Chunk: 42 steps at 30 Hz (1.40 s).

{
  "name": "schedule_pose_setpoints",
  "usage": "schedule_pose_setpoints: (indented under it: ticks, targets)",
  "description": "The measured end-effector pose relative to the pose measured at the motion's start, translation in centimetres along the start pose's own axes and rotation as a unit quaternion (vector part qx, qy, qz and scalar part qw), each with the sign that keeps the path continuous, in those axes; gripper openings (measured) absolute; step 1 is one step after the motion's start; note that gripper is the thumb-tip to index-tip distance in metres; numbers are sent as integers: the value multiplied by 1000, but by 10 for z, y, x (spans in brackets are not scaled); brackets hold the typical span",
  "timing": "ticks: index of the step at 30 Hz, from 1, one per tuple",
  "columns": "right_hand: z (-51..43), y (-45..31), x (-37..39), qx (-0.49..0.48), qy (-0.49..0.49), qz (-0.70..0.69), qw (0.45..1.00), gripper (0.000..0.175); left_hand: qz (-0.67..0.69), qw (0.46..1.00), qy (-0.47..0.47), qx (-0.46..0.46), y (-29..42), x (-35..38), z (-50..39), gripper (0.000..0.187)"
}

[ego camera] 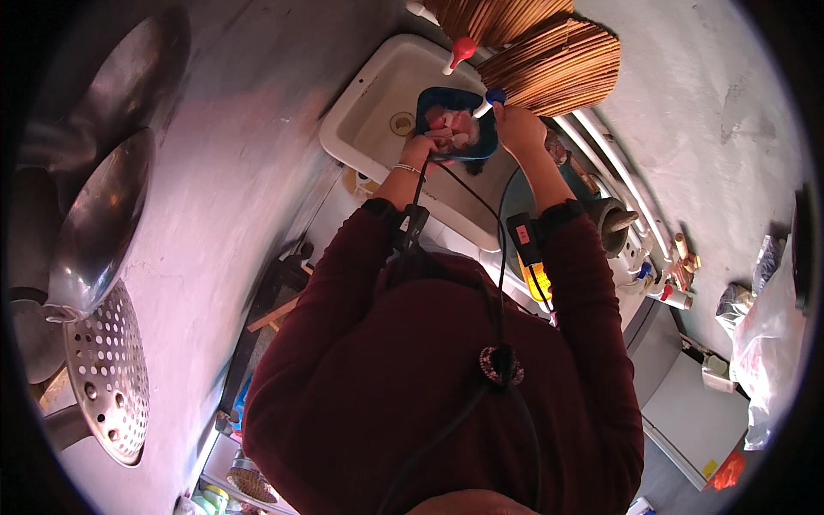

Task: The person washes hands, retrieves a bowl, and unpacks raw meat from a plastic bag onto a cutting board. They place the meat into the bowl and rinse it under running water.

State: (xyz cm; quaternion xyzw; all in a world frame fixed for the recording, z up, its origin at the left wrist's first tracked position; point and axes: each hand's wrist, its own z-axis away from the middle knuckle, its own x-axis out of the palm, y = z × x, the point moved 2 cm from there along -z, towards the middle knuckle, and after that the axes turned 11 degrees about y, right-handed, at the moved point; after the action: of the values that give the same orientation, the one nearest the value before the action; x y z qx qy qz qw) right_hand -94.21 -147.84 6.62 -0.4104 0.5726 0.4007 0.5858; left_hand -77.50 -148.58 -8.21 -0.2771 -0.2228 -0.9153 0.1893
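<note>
A dark blue plastic basin sits over the white ceramic sink, with pieces of raw meat and some water inside. My left hand grips the near-left rim of this basin. At the blue tap handle, the fingers of my right hand are closed on it, partly hidden from above. From that tap, a white spout points down into the basin's right side. Left of the basin, the sink drain is visible.
Another tap has a red handle. Brush-like bundles of thin sticks hang behind the taps beside white pipes. To the right stand a mortar with its pestle. A wok and perforated skimmer hang on the left wall.
</note>
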Motion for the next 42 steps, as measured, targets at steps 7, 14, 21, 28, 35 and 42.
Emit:
schedule_pose_setpoints:
  ticks: [7,14,21,28,35,42]
  targets:
    - [0,0,-1,-1,6,1,1000,54,9,1000,15,3,5,5,13,63]
    - [1,-1,-4,-1,11,-14,1000,52,29,999,-16,-12,-7,-16,-17,69]
    - [2,-1,-5,2,9,-9,1000,51,1,999,30,32,-10,-21,-29,74]
    - [1,-3,-4,0,7,-7,1000,50,-3,998,46,34,-7,-25,-37,84]
    - [1,1,-1,-11,18,-15,1000,51,-24,997,47,54,-7,-26,-39,88]
    - [-5,-17,11,178,0,-175,968,54,-39,996,45,70,-2,-23,-27,86]
